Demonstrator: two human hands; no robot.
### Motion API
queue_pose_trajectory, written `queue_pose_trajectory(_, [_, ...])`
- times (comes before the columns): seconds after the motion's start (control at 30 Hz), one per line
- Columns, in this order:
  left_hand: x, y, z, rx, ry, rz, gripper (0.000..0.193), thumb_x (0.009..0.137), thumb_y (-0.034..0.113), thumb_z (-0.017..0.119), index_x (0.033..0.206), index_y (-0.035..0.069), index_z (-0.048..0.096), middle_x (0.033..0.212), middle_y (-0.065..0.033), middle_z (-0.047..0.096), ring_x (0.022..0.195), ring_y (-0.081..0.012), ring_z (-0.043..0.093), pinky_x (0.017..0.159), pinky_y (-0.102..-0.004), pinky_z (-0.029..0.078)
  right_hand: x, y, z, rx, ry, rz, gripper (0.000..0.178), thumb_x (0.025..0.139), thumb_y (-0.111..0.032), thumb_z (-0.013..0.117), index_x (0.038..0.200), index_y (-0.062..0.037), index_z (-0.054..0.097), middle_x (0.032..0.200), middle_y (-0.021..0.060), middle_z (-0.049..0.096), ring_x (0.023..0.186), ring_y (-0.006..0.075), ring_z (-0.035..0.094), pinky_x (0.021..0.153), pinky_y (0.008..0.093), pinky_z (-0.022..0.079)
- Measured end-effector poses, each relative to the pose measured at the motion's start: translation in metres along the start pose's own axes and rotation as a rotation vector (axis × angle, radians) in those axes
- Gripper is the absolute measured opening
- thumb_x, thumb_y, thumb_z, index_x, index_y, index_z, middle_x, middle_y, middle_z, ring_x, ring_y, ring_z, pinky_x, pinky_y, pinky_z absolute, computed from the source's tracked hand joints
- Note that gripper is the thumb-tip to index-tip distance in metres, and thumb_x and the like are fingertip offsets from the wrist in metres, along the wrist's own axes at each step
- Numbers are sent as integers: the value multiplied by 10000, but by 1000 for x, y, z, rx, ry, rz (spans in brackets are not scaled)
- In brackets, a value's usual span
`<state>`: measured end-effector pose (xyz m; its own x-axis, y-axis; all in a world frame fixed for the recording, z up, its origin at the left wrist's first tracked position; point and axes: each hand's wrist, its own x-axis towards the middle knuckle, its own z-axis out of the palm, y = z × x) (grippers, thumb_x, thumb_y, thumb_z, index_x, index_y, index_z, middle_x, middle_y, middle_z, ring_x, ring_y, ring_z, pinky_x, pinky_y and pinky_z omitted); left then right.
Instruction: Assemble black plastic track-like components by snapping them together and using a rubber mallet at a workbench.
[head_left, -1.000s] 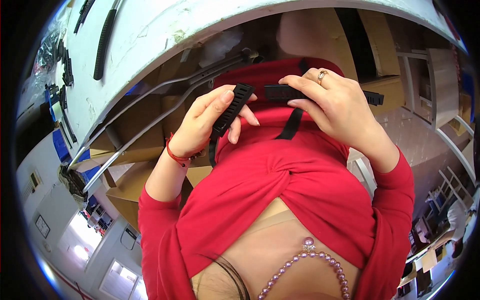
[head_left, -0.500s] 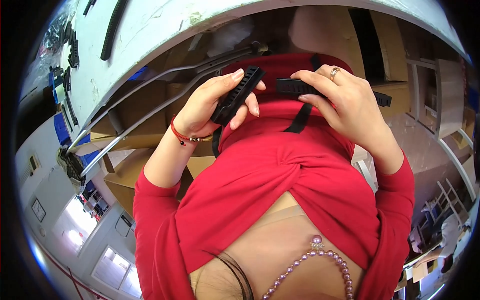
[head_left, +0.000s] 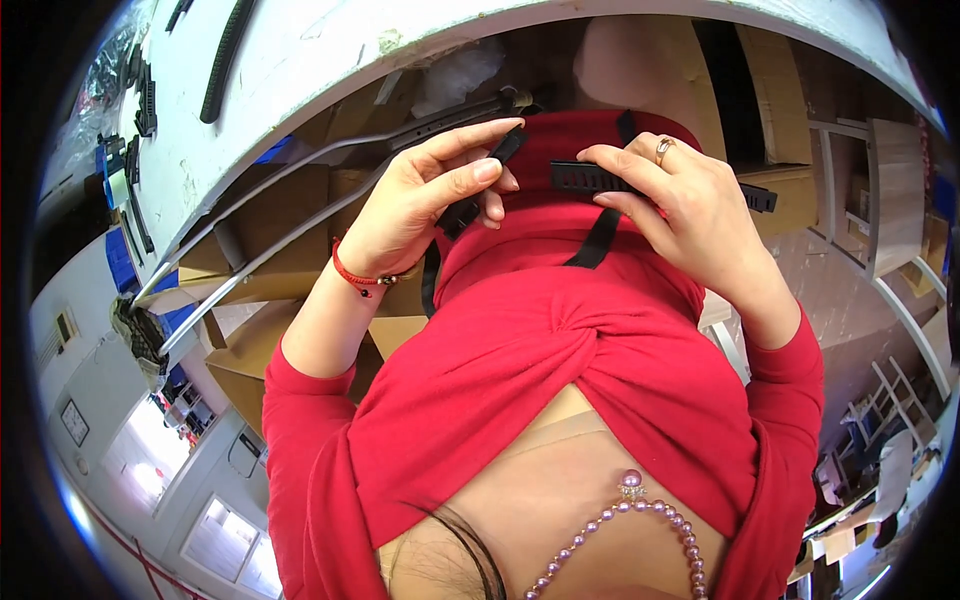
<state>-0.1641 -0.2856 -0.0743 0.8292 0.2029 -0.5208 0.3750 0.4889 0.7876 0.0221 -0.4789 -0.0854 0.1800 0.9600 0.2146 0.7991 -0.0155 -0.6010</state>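
My left hand (head_left: 440,190) is closed round a short black slotted plastic strip (head_left: 510,148), tilted with its far end up and to the right. The thumb lies across the strip and hides its middle. My right hand (head_left: 685,190) grips a second black slotted piece (head_left: 590,178), longer and lying nearly level. One end points toward the left hand, and the other end comes out past the back of the right hand. A small gap separates the two pieces. Both are held over my lap, below the table edge.
A white table (head_left: 300,60) curves across the top, with a long black strip (head_left: 228,60) and several small black parts at its left. Beneath it are grey metal bars (head_left: 290,230) and cardboard boxes (head_left: 280,270). Wooden-topped furniture (head_left: 895,190) stands at the right.
The left hand has turned its piece, so the slotted face is now mostly covered by the thumb and fingers. The right hand has barely moved.
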Motion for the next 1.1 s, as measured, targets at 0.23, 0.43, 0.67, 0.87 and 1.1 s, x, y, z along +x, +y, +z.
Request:
queue_pose_trajectory(0.23, [1,-1,-3,4,-35,-14,444,938,130,614,1353,3,520,991,-91,658,774,-133,619,772,-265,497,-2,-2,-4,-49,-45,27,299,809,-170,707,1094,-101,650,890,64,634,799,232,638,662,329,515])
queue_pose_trajectory(0.43, [-5,-2,-7,-14,-94,12,437,922,84,617,1344,7,535,1010,-97,662,813,-141,630,822,-271,494,1,-5,-5,-34,28,9,294,813,-207,707,1079,-97,645,899,78,641,810,231,639,665,326,521])
queue_pose_trajectory(0.67, [-8,9,8,140,-66,-31,394,915,79,633,1300,13,583,1006,-50,661,808,-105,602,792,-253,480,-3,-1,-6,-36,36,23,289,811,-208,713,1067,-95,642,910,89,647,806,241,641,658,336,525])
queue_pose_trajectory(0.87, [-5,8,18,870,-37,410,410,798,27,713,1203,25,653,880,-102,628,759,-181,587,737,-267,469,-8,5,-5,16,6,20,283,814,-208,712,1068,-104,643,889,87,636,789,240,635,646,341,520])
queue_pose_trajectory(1.1, [-4,11,19,947,-63,490,436,770,49,751,1196,35,657,882,-108,650,768,-209,609,710,-294,491,-10,7,-7,88,-71,43,271,825,-212,697,1069,-106,647,829,61,603,758,237,620,642,346,508])
